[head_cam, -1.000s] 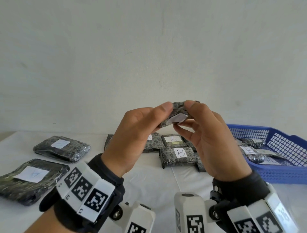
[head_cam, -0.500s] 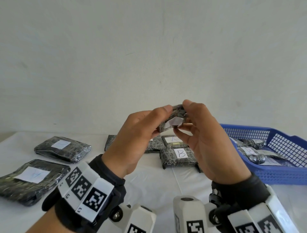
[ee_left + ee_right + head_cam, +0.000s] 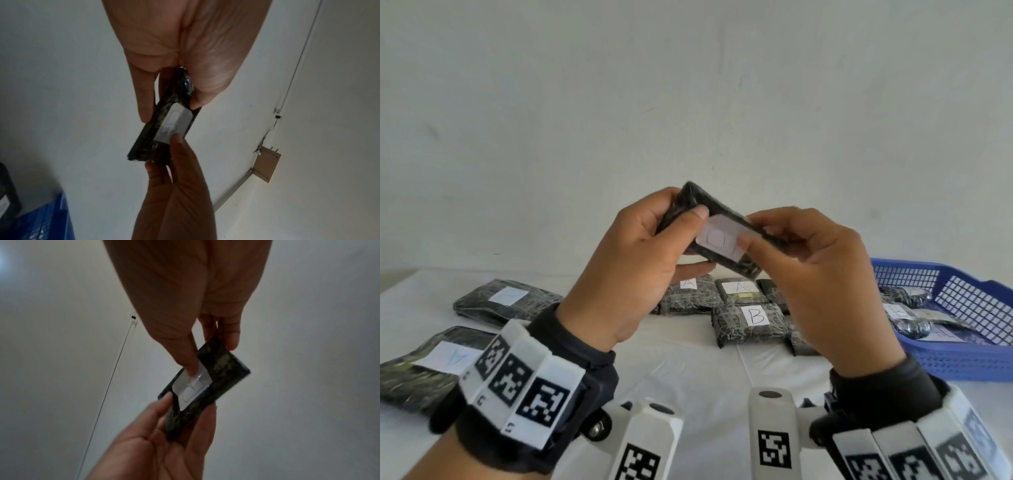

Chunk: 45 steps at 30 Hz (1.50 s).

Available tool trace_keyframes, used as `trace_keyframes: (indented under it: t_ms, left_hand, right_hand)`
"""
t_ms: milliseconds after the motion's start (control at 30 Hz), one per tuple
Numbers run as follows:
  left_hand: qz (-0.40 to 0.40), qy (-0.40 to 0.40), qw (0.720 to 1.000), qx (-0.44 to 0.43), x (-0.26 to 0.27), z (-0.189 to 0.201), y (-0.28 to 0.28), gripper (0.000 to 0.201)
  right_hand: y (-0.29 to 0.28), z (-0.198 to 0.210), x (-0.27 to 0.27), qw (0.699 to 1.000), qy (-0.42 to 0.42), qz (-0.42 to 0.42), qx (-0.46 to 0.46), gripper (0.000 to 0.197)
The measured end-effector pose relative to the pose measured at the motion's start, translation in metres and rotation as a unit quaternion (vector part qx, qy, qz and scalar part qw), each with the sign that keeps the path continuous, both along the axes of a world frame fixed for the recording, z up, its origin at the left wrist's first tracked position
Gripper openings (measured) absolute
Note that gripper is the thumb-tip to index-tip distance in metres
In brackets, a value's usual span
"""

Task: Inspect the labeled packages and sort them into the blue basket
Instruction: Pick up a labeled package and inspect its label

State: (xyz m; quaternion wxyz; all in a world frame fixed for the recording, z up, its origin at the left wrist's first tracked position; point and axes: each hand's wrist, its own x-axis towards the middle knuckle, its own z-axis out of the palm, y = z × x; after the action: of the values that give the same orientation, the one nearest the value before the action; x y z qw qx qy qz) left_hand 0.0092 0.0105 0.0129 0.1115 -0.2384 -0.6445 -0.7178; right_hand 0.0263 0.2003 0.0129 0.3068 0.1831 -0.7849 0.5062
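While both hands pinch the small package (image 3: 717,236) by its ends, thumbs should stay off the label (image 3: 717,240) so it reads fully before the blue basket (image 3: 962,356).

Your left hand (image 3: 633,274) and right hand (image 3: 822,294) are bare. Each wrist wears a black cuff (image 3: 571,346) wrapped in a band of white blocks (image 3: 517,377) printed with black-and-white square markers. A white camera housing (image 3: 774,435) with a dark round cap and its own marker juts from each.
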Motion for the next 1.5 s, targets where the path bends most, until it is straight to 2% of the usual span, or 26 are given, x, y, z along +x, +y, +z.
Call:
trace_keyframes:
  t_ms: [33,67,133,167,233,333,500,567,667,800,933,1067,1267,1367,1500]
  left_hand:
    - [-0.014,-0.001,0.999,0.029,-0.001,0.000,-0.001,0.021]
    - [-0.029,-0.001,0.998,0.052,-0.002,0.000,-0.001,0.024]
    - [-0.050,0.015,0.997,0.061,-0.001,0.000,0.001,0.028]
    - [-0.051,0.027,0.997,0.054,0.000,-0.001,0.003,0.028]
    - [-0.040,0.047,0.997,0.045,0.000,-0.003,0.006,0.025]
    - [-0.029,0.059,0.997,0.036,-0.001,-0.003,0.004,0.018]
    - [-0.090,0.018,0.995,0.043,0.004,-0.003,0.009,0.020]
    - [-0.086,0.024,0.994,0.063,0.007,-0.003,0.013,0.022]
    - [-0.056,0.063,0.993,0.081,0.011,-0.003,0.018,0.017]
    - [-0.018,0.088,0.992,0.088,0.015,-0.002,0.018,0.014]
    - [-0.051,0.062,0.993,0.088,0.017,0.001,0.017,0.019]
    - [-0.035,0.044,0.995,0.076,0.017,0.001,0.019,0.021]
    - [-0.053,0.029,0.994,0.095,0.013,-0.001,0.019,0.020]
    - [-0.047,0.023,0.993,0.101,0.010,-0.003,0.018,0.021]
    - [-0.054,0.022,0.992,0.115,0.011,-0.004,0.019,0.028]
  right_hand:
    - [-0.001,0.002,0.001,0.999,-0.021,0.025,-0.041,0.008]
    - [-0.001,0.003,0.002,0.993,-0.052,0.062,-0.087,0.019]
    - [-0.005,0.006,0.005,0.957,-0.122,0.165,-0.203,0.041]
    - [-0.007,0.009,0.008,0.937,-0.142,0.199,-0.251,0.045]
    - [-0.007,0.012,0.009,0.923,-0.146,0.212,-0.287,0.039]
    - [-0.002,0.011,0.006,0.924,-0.136,0.206,-0.291,0.020]
    - [-0.002,0.010,0.005,0.946,-0.082,0.198,-0.243,0.010]
    - [-0.006,0.009,0.008,0.957,-0.045,0.191,-0.212,0.008]
    - [-0.013,0.008,0.014,0.965,-0.001,0.181,-0.189,0.013]
    - [-0.016,0.007,0.015,0.965,0.018,0.184,-0.183,0.015]
    - [-0.011,0.010,0.016,0.967,-0.004,0.188,-0.171,0.019]
    - [-0.011,0.008,0.012,0.972,-0.031,0.166,-0.164,0.022]
    - [-0.009,0.008,0.010,0.981,0.020,0.145,-0.126,0.020]
    - [-0.013,0.007,0.009,0.976,0.005,0.153,-0.155,0.020]
    - [-0.013,0.008,0.010,0.980,0.014,0.133,-0.148,0.026]
